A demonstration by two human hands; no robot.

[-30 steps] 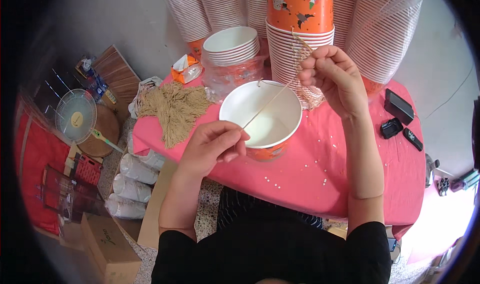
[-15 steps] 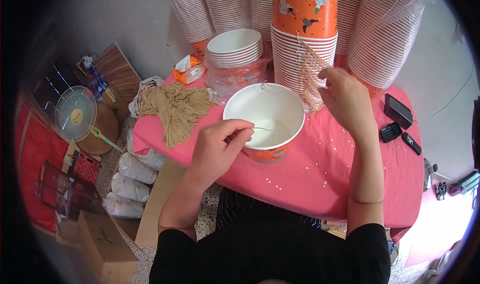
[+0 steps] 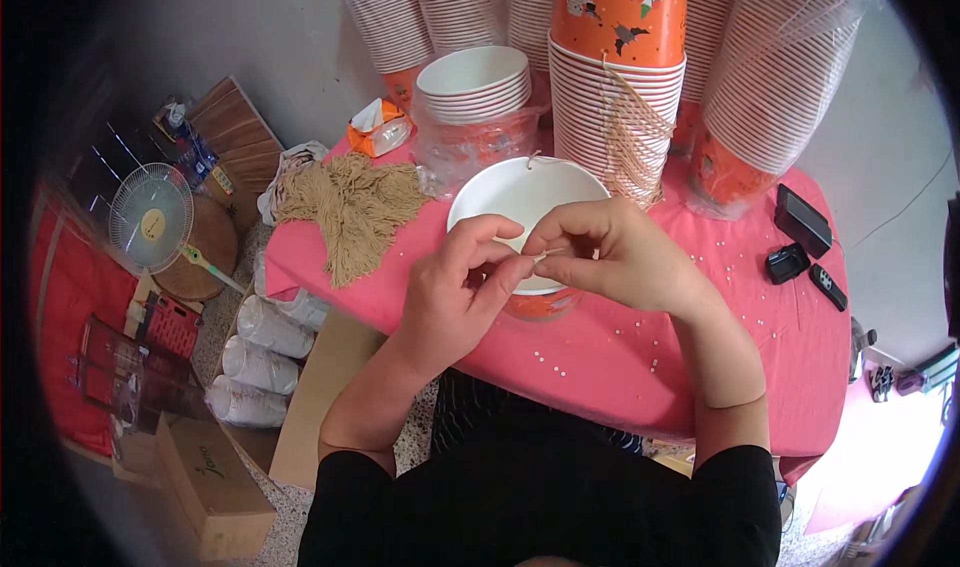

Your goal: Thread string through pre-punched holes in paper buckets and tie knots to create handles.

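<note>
Over the near rim of a paper bucket (image 3: 495,195), white inside and orange outside, my two hands meet. My left hand (image 3: 455,292) pinches a thin beige cord (image 3: 541,258) between thumb and fingers. Fingertips of my right hand (image 3: 625,257) close on the same cord, touching the left ones; most of the cord is hidden by the fingers. At the bucket's far rim a short loop of cord (image 3: 533,159) shows. Behind stands a tall stack of nested buckets (image 3: 580,117), with tan cord handles (image 3: 640,137) dangling down its side.
A heap of tan cords (image 3: 352,217) lies on the pink tablecloth (image 3: 610,377) at left, beside an orange tissue pack (image 3: 378,129). More bucket stacks line the wall. Small white dots are scattered about. A black phone stand (image 3: 803,221) and a remote (image 3: 828,287) lie at right.
My right hand has come from beside the tall stack down and left to the cord at my left fingertips. The left hand has shifted slightly right, still pinching the cord.
</note>
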